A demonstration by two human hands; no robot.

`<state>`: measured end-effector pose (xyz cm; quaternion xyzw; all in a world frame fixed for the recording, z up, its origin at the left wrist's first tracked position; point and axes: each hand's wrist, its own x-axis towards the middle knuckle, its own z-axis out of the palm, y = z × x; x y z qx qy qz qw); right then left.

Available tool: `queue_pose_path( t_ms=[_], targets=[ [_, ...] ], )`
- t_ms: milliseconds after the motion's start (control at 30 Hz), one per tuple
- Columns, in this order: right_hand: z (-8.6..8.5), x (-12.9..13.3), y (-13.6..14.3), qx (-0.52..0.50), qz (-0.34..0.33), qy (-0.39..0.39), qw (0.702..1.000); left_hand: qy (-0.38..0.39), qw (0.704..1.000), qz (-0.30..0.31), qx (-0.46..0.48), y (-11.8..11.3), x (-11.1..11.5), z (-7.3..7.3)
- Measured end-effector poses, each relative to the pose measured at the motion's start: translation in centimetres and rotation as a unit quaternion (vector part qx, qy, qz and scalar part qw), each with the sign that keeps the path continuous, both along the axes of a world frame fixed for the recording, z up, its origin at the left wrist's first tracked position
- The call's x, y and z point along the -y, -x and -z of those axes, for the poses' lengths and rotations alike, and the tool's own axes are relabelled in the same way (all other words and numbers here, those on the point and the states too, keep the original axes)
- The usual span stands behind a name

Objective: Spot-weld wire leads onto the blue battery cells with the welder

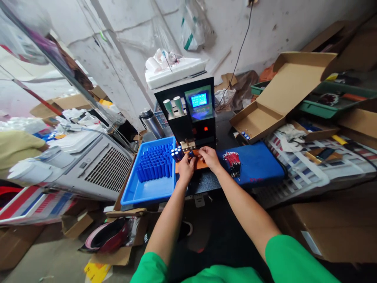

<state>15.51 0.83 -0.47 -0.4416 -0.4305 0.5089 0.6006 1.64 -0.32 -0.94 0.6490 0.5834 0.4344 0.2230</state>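
A black spot welding machine with a lit blue screen stands before me. At its base, my left hand has its fingers closed around a blue cylindrical battery cell under the welding head. Close by on the right, my right hand is pinched near the same cell; what its fingertips hold is too small to make out. Several blue cells stand upright just left of my left hand. An orange work plate lies beneath both hands.
A blue tray with rows of blue cells sits at left. Red and black wire leads lie on a blue pad at right. Behind are an open cardboard box and a steel flask. A white foam tray tops the machine.
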Motion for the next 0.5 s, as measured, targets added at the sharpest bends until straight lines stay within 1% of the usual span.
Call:
queue_pose_path(
  t_ms=[200,333,500],
  targets=[
    [0.2,-0.7,1.0,0.029,0.001,-0.014,0.999,-0.008,1.000,-0.010,-0.019,-0.1,0.4,0.3],
    [0.4,-1.3,1.3,0.045,-0.001,-0.015,0.999,-0.003,1.000,-0.009,-0.027,-0.1,0.5,0.3],
    [0.5,-1.5,1.4,0.094,0.010,-0.028,0.995,0.006,0.999,-0.016,-0.028,-0.1,0.6,0.1]
  ],
)
